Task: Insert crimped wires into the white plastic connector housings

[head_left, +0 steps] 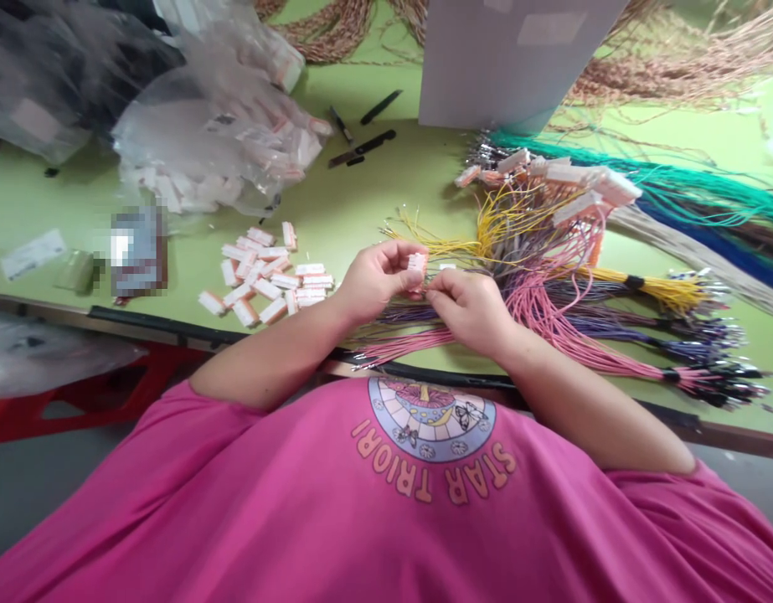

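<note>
My left hand (378, 280) pinches a small white and orange connector housing (416, 263) between thumb and fingers. Close beside it, the fingertips of my right hand (471, 306) are pressed together on a thin wire, whose end lies near the housing. Loose yellow wires (445, 244) fan out beyond my hands, and pink wires (411, 343) run beneath my right hand. To the left of my left hand lies a loose pile of similar connector housings (255, 276). More housings with wires attached (562, 172) rest on the bundle at the right.
Clear plastic bags of housings (235, 126) stand at the back left. Knives (364, 149) lie behind my hands. A grey panel (486, 63) rises at the back. Tied wire bundles (643, 289) and green wires (675, 180) cover the right side. A blurred-out object (138, 251) sits left.
</note>
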The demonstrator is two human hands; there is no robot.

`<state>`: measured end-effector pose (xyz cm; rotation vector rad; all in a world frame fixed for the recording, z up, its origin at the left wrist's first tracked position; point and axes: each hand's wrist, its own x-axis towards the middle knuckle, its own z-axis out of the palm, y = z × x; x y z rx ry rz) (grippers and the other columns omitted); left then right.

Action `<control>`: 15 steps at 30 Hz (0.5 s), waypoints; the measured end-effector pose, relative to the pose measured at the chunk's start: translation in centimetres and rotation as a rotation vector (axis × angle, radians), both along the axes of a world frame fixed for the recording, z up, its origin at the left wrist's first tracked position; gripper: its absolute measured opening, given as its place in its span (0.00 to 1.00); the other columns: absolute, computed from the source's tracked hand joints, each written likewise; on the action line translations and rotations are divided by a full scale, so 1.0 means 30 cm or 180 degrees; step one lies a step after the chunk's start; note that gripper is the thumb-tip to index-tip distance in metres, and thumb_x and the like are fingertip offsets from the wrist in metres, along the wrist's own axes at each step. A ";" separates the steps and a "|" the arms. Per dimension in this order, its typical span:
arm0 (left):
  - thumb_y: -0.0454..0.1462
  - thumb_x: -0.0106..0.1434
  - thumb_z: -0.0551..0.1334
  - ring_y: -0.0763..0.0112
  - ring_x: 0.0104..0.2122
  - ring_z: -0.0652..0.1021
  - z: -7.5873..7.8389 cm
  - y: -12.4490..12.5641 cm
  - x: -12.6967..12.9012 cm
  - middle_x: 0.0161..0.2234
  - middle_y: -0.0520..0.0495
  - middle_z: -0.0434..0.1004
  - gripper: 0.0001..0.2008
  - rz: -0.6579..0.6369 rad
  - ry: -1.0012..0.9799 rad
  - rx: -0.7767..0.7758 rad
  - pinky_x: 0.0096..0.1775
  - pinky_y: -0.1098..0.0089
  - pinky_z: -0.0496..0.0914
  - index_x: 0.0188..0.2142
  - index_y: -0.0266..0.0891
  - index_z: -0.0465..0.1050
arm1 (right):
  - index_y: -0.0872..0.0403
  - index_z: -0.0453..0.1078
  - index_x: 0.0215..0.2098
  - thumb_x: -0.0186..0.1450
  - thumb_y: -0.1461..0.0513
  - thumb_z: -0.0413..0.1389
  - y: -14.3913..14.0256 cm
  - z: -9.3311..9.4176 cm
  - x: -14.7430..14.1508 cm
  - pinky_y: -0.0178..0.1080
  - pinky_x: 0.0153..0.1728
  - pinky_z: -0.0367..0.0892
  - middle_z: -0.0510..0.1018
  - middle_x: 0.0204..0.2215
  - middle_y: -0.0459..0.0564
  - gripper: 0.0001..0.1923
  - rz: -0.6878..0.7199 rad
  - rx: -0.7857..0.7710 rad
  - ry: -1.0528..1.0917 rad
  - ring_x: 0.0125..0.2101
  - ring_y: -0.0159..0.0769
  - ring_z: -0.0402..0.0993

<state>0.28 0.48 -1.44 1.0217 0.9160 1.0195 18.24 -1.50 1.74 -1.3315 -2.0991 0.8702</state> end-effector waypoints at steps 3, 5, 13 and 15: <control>0.47 0.47 0.77 0.78 0.25 0.75 -0.007 0.006 -0.007 0.30 0.53 0.74 0.28 0.0035 -0.0088 0.0052 0.30 0.73 0.73 0.43 0.38 0.72 | 0.55 0.70 0.25 0.63 0.62 0.53 0.008 0.004 0.006 0.35 0.32 0.59 0.71 0.22 0.44 0.09 0.0059 -0.0110 0.0239 0.26 0.29 0.65; 0.49 0.51 0.74 0.77 0.27 0.76 -0.006 0.007 -0.012 0.34 0.51 0.74 0.28 -0.0053 -0.0114 0.0171 0.31 0.73 0.73 0.47 0.39 0.71 | 0.55 0.71 0.27 0.62 0.60 0.55 0.019 0.029 0.033 0.35 0.30 0.59 0.71 0.22 0.43 0.08 -0.0031 -0.0282 0.0630 0.25 0.29 0.64; 0.39 0.60 0.64 0.66 0.42 0.75 0.015 -0.014 -0.008 0.43 0.41 0.77 0.16 -0.2599 0.2697 0.1904 0.45 0.65 0.68 0.47 0.37 0.78 | 0.55 0.71 0.21 0.49 0.67 0.61 0.088 0.230 0.377 0.33 0.20 0.54 0.69 0.16 0.44 0.03 -0.1970 -0.0271 0.2853 0.18 0.27 0.62; 0.37 0.60 0.64 0.63 0.45 0.75 0.018 -0.016 -0.005 0.45 0.40 0.76 0.18 -0.2733 0.2901 0.2079 0.47 0.65 0.67 0.50 0.37 0.77 | 0.55 0.70 0.20 0.48 0.70 0.59 0.102 0.206 0.484 0.33 0.21 0.55 0.69 0.16 0.45 0.05 -0.2632 -0.0436 0.3012 0.19 0.28 0.63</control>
